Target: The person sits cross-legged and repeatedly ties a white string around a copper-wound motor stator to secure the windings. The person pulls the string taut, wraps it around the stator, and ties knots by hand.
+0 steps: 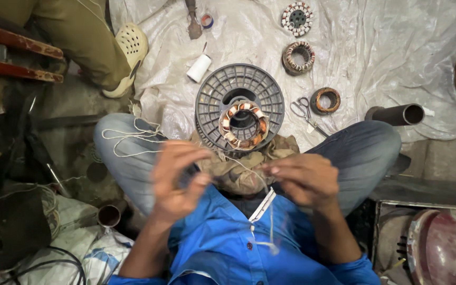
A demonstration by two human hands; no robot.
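I sit cross-legged on the floor. My left hand (178, 179) is blurred, fingers curled around a thin white string (133, 138) that loops over my left knee. My right hand (302, 178) pinches the same string near my chest, and a loose end hangs down over my blue shirt. Just beyond my hands a motor stator (244, 125) with copper windings rests on a grey plastic spool (238, 103), above a crumpled brown cloth (238, 169) on my lap.
On the white plastic sheet (376, 47) lie two more stators (297, 18) (298, 57), a copper coil ring (325, 100), scissors (304, 111), a white thread roll (199, 68) and a metal pipe (397, 114). Another person's leg and sandal (127, 53) are at upper left. A fan housing (442, 248) sits at lower right.
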